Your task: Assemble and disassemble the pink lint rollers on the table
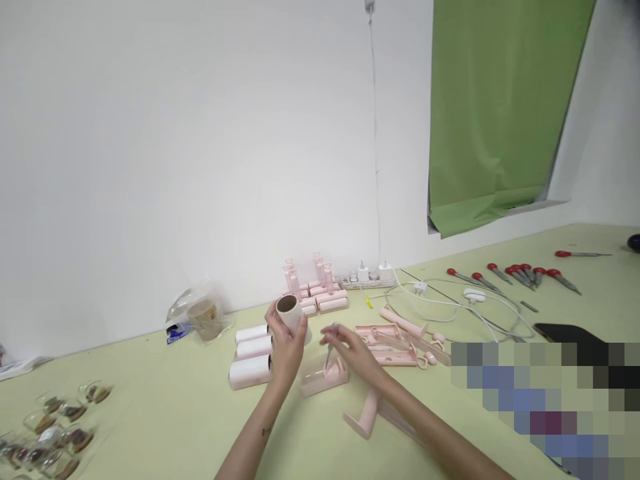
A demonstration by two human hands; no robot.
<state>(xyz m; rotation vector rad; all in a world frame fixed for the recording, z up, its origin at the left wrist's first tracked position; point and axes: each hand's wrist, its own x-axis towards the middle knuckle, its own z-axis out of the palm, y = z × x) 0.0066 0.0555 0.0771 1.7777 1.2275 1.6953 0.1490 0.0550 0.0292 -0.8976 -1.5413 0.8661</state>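
My left hand [286, 347] is closed around a white lint-roller refill roll [290, 312] with a brown cardboard core, held up above the table. My right hand [350, 351] pinches a thin pink part [329, 353] that stands over a pink plastic cover [324, 379] lying on the table. Three white refill rolls [251, 355] lie side by side just left of my left hand. A pink roller handle [364, 415] lies under my right forearm.
The yellow-green table [160, 400] runs to a white wall. Pink roller parts [395, 337] and a stack of pink pieces [316, 290] lie behind my hands. A power strip [367, 280], white cables, red-handled screwdrivers [515, 275], a paper cup in a bag [201, 317] and small glass jars [55, 427] lie around.
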